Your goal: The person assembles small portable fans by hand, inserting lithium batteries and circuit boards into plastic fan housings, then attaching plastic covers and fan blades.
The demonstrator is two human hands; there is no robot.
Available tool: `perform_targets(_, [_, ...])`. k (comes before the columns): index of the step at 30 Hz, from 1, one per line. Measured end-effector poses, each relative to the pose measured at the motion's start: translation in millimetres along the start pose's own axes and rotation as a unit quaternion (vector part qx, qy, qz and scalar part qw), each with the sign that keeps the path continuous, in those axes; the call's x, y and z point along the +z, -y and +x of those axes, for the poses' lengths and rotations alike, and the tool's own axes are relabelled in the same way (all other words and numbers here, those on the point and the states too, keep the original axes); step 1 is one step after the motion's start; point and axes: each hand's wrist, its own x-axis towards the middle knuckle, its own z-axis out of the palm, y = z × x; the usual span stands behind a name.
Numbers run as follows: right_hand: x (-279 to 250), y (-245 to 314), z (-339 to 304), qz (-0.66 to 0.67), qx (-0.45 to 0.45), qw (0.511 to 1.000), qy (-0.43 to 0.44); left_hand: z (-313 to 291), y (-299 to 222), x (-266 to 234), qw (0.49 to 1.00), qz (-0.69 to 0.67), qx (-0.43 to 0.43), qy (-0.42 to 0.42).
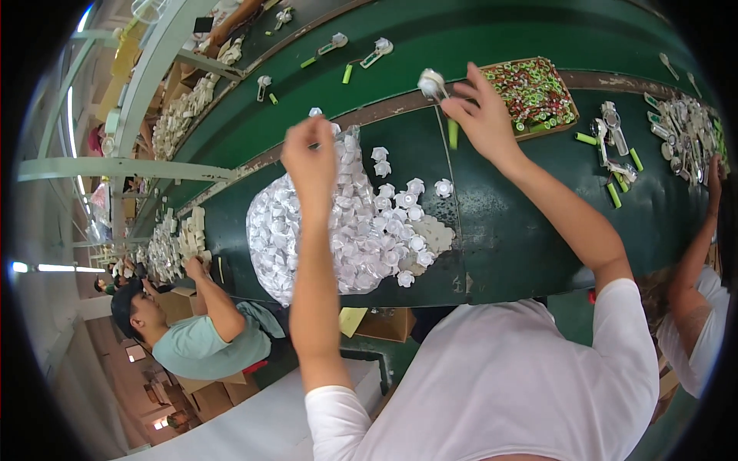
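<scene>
A small white-headed assembly (432, 82) is held above the far edge of the counter (523, 230), at the fingertips of the right hand (489, 115); a bright green cylinder (453, 134) hangs just below it. The right hand grasps the assembly between thumb and fingers, with one finger extended upward. The left hand (310, 157) is raised over the far end of a clear plastic bag (265, 257), its fingers curled together; motion blur obscures the fingertips, and whether they grip a part cannot be told.

The bag is filled with white flower-shaped parts, and loose white parts (406, 201) spill from its right side onto the counter, some lying on a pale, irregular patch. Just beyond the right hand stands a shallow tray (550, 132) heaped with small green pieces and reddish wires. Farther right lie a group of clear-and-white assemblies (612, 123) with green cylinders and a larger pile of silvery parts (686, 138).

Along the far side runs a green belt (446, 38) bearing several spaced assemblies (377, 52). At left, a co-worker in a teal shirt (201, 346) sits near heaped cream-coloured parts (192, 234); at right, another person's arm (693, 269) reaches the counter's edge.
</scene>
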Motion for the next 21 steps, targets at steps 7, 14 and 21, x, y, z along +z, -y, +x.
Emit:
perform_targets(7, [-9, -6, -37, -0.190, -0.137, 0.915, 0.329, 95, 177, 24, 0.945, 0.261, -0.114, 0.158])
perform_targets(14, [-17, -6, -87, -0.315, -0.157, 0.844, 0.406, 107, 207, 44, 0.915, 0.305, -0.103, 0.243])
perform_targets(21, [-56, 14, -99, -0.365, -0.130, 0.822, 0.417, 85, 74, 41, 0.915, 0.160, 0.000, 0.371])
